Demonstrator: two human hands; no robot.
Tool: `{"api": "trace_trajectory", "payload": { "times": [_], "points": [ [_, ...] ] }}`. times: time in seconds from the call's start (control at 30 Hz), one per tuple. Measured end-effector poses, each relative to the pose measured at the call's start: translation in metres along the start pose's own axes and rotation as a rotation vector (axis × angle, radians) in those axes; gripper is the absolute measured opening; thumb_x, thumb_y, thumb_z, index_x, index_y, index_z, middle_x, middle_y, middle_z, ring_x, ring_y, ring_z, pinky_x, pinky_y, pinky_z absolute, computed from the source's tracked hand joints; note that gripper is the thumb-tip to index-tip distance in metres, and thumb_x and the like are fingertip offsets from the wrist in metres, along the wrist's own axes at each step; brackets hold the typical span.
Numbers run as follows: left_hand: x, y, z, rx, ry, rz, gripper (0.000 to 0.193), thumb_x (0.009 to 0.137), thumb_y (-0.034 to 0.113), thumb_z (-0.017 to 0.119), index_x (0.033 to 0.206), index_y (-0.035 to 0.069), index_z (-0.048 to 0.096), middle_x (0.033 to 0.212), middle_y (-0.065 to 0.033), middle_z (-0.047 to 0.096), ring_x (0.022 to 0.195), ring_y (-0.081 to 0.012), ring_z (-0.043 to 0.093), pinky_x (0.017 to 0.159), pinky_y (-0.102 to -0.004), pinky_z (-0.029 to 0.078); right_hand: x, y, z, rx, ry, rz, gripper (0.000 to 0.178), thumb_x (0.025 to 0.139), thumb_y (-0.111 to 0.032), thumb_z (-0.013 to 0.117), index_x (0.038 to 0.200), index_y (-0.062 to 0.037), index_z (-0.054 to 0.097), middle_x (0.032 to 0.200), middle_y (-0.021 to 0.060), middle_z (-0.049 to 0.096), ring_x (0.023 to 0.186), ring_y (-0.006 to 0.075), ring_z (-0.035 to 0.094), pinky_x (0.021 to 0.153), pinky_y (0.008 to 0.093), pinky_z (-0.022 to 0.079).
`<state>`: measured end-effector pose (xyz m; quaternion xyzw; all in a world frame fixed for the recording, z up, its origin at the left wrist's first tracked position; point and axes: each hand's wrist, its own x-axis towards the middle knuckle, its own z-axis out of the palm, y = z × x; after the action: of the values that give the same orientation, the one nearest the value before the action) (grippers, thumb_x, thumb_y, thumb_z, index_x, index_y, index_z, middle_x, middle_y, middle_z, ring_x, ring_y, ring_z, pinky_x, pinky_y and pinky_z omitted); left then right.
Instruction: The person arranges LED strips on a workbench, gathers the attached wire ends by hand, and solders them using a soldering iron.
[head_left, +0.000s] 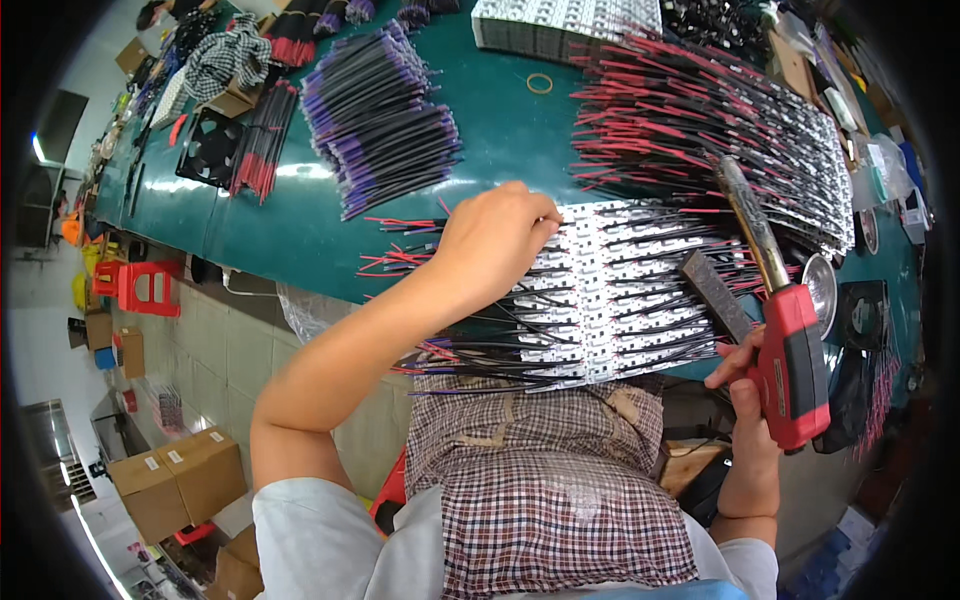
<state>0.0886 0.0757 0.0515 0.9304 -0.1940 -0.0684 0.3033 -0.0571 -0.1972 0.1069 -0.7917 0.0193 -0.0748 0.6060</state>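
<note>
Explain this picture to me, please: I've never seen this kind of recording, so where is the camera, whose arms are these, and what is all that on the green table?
The camera sits on a person's head and looks down, so the arms coming in from below are that person's own; the wide lens bends straight edges. The left hand rests on a row of white strips with black and red wires, laid side by side on the green table. The right hand grips a red-handled soldering tool, its metal tip pointing up over the strips. A second heap of wired strips lies farther back on the right, with a bundle of black and purple wires to the left of it and a small black fan farther left still. A checked apron covers the lap.
</note>
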Motion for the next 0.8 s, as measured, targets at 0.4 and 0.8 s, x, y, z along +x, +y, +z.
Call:
{"api": "trace_trajectory", "payload": {
  "times": [0.4,0.8],
  "points": [
    [0.018,-0.008,0.019,0.111,0.122,0.072,0.011,0.082,0.016,0.072,0.080,0.008,0.064,0.077,-0.0065,0.068,0.067,-0.0217,0.068,0.058,-0.0369,0.051,-0.012,0.047,0.021,0.121,0.003,0.135,0.046,0.086,-0.006,0.072,0.128,0.0002,0.053,0.096,0.0060,0.061,0.062,0.0075,0.052,0.055,0.0212,0.042],
    [0.019,-0.021,0.034,0.085,0.210,0.094,0.010,0.078,0.012,0.072,0.077,0.007,0.063,0.073,-0.0053,0.066,0.061,-0.0213,0.065,0.056,-0.0361,0.050,0.012,0.051,0.044,-0.062,-0.080,0.315,0.013,0.088,0.002,0.069,0.100,-0.0010,0.063,0.075,0.0000,0.059,0.057,0.0042,0.050,0.050,0.0199,0.038]
  ]
}}
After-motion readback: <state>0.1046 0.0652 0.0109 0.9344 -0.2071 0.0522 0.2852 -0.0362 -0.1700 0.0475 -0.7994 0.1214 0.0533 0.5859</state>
